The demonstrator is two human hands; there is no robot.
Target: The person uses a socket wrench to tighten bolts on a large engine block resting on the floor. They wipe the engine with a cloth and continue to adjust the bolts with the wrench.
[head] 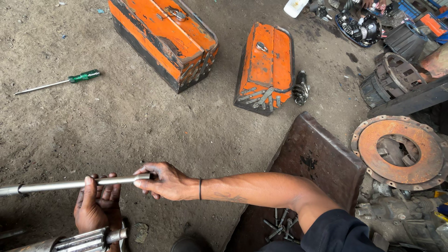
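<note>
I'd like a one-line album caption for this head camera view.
Both hands, left and right, grip a long metal rod above a dirt floor, two orange toolboxes beyond.

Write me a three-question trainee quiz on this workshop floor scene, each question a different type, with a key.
1. True or false: both hands hold the long metal rod.
2. Multiple choice: the screwdriver on the floor has a handle that is (A) red, (B) green, (C) yellow.
3. Fill in: the two orange toolboxes, the larger and the smaller, both have their lids ____.

Key
1. True: the left hand wraps the rod from below, and the right hand pinches its end.
2. B.
3. Closed.
</note>
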